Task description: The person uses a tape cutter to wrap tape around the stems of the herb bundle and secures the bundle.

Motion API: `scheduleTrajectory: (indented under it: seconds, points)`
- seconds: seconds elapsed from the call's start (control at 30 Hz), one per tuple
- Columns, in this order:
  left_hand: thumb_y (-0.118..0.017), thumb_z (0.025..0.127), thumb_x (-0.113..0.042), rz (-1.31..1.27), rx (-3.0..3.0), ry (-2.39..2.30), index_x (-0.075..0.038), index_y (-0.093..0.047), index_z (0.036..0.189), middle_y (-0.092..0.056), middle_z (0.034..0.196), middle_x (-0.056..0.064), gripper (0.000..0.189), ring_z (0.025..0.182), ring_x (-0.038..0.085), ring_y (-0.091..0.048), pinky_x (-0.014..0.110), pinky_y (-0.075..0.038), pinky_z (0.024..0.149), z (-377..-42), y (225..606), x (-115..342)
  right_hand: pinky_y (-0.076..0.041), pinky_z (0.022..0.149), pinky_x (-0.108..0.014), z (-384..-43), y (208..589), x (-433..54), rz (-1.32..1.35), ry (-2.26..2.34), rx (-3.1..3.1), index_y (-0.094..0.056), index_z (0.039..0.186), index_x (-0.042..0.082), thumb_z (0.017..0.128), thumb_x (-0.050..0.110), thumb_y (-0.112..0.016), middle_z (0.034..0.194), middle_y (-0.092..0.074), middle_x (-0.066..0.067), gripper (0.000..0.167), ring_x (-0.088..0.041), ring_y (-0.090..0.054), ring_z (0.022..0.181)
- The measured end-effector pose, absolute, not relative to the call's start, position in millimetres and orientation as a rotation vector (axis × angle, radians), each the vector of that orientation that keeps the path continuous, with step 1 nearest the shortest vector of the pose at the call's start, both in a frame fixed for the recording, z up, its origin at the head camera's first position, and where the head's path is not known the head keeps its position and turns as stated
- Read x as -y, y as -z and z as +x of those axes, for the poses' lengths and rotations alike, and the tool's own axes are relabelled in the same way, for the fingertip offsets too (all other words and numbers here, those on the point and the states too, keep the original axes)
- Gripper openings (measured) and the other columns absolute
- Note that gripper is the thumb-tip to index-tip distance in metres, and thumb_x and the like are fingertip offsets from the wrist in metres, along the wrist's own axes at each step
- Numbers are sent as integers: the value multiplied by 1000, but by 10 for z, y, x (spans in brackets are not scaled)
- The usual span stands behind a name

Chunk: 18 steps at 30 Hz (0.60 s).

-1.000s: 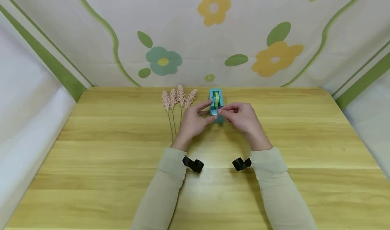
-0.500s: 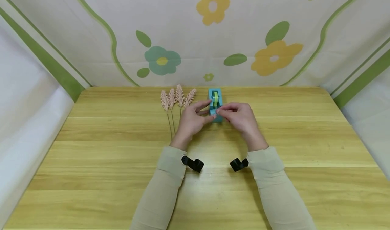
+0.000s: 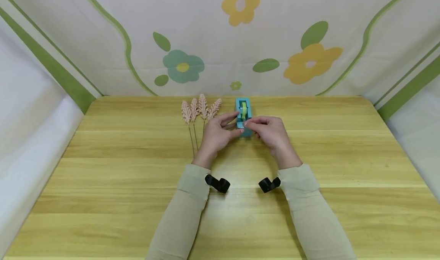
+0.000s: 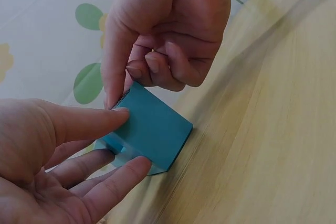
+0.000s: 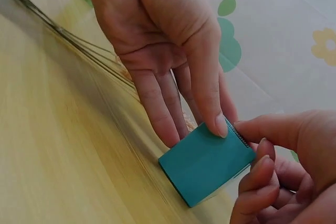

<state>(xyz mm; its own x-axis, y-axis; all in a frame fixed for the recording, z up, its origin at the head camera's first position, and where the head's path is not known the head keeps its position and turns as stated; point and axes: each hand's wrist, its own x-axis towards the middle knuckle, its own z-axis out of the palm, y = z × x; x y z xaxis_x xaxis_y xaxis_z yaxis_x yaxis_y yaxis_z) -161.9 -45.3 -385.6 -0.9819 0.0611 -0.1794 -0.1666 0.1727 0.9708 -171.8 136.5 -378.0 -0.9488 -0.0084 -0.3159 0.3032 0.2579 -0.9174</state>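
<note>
A blue tape dispenser (image 3: 246,133) with a yellow-green roll of tape (image 3: 244,110) stands near the back of the table. My left hand (image 3: 215,135) holds it from the left, its thumb on the front face (image 4: 152,121) close to the toothed cutter and other fingers along the side. From the right, my right hand (image 3: 271,134) has its thumb and index finger pinched at the cutter edge (image 5: 239,131), where the tape's end lies mostly hidden by the fingertips. Its remaining fingers are curled in beside the dispenser.
Several pale pink flower sprigs (image 3: 194,110) on thin stems lie left of the dispenser, the stems partly behind the left hand and forearm. A white flowered cloth (image 3: 220,42) rises right behind the wooden table (image 3: 103,199) and hangs along both sides.
Both hands stay at the dispenser in nearly the same pose. The right hand has shifted slightly left, its fingertips still at the cutter; the head view has moved a little.
</note>
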Motion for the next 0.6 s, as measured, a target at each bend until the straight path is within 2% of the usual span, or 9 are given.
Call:
scheduleTrajectory:
  seconds: [0.37,0.6]
  points:
    - [-89,89,-6,-103,-2304,-1915,-25,-72,142,-68,149,3,59,129,24,-73,36,-60,103,-1620,3871,476,-51,70,-22,-1722,3797,-1308,272,1767,-2285,-79,119,3,101,25,-77,110,-70,5,29,-11,-57,80]
    - [-87,90,-5,-44,-2327,-1910,-21,-71,144,-68,149,6,59,129,27,-72,35,-60,102,-1631,3885,465,-47,66,-22,-1690,3833,-1302,336,1762,-2299,-78,121,5,100,31,-80,95,-67,8,34,-9,-54,74]
